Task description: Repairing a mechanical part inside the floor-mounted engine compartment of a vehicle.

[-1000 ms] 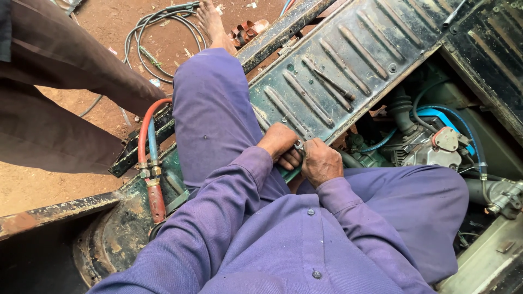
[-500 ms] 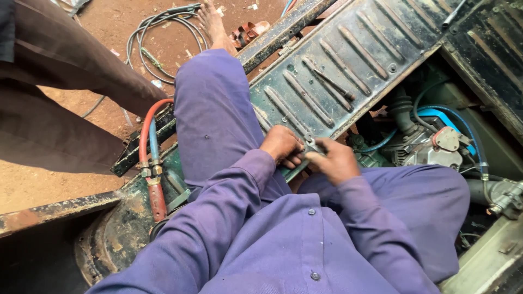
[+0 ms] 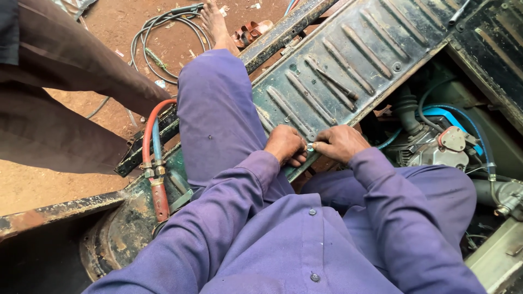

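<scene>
Left hand (image 3: 285,144) curled on ribbed panel (image 3: 348,71) edge; right hand (image 3: 340,142) just beside, pinching small shiny fastener (image 3: 310,147) between them. Fastener seemingly not seated yet.

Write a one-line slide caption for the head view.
Left hand and right hand meet over a small shiny metal piece at the ribbed dark metal panel's edge.
</scene>
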